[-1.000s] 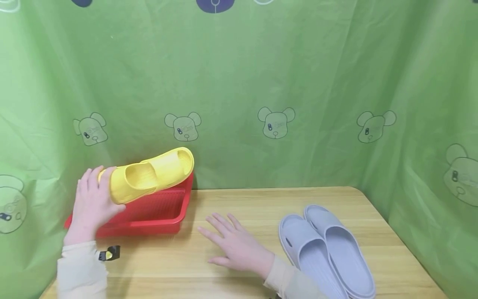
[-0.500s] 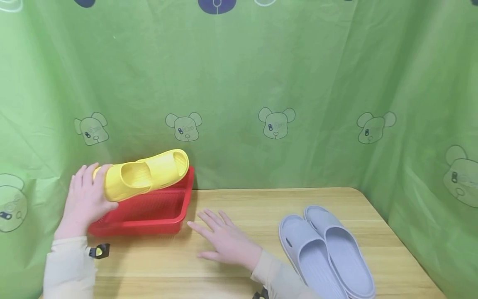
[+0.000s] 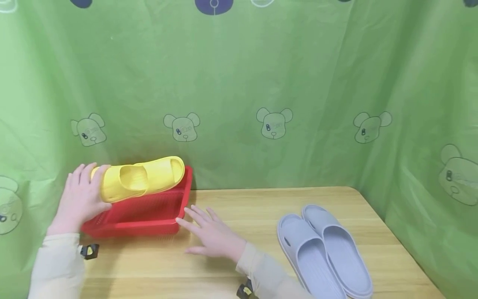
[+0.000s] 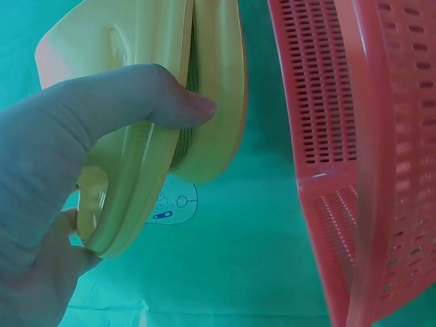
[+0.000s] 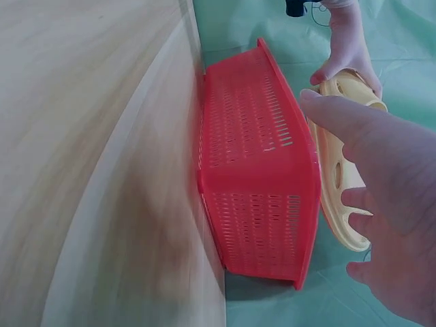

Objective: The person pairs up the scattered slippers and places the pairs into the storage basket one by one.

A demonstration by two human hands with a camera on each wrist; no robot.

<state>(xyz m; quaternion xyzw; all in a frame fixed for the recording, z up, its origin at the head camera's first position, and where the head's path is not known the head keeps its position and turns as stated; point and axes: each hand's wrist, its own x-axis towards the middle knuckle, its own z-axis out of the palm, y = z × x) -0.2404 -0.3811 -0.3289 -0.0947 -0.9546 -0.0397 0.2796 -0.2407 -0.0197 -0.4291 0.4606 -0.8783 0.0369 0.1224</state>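
Note:
My left hand (image 3: 79, 197) grips a pair of yellow slippers (image 3: 159, 173) by one end, holding them over the red plastic basket (image 3: 145, 228). In the left wrist view the two slippers (image 4: 211, 146) lie against each other, with the thumb pressed across their edges. In the right wrist view the slippers (image 5: 334, 184) are just above the basket's rim; whether they touch it I cannot tell. My right hand (image 3: 214, 237), fingers spread and holding nothing, hovers by the basket's near right corner.
A pair of grey-blue slippers (image 3: 311, 253) lies side by side on the right of the wooden table (image 3: 239, 199). Behind and at both sides hangs a green curtain (image 3: 231, 83) printed with bear heads.
The left hand has moved left and slightly down with the yellow slippers, which now sit lower and more level over the basket. My right hand has moved left towards the basket.

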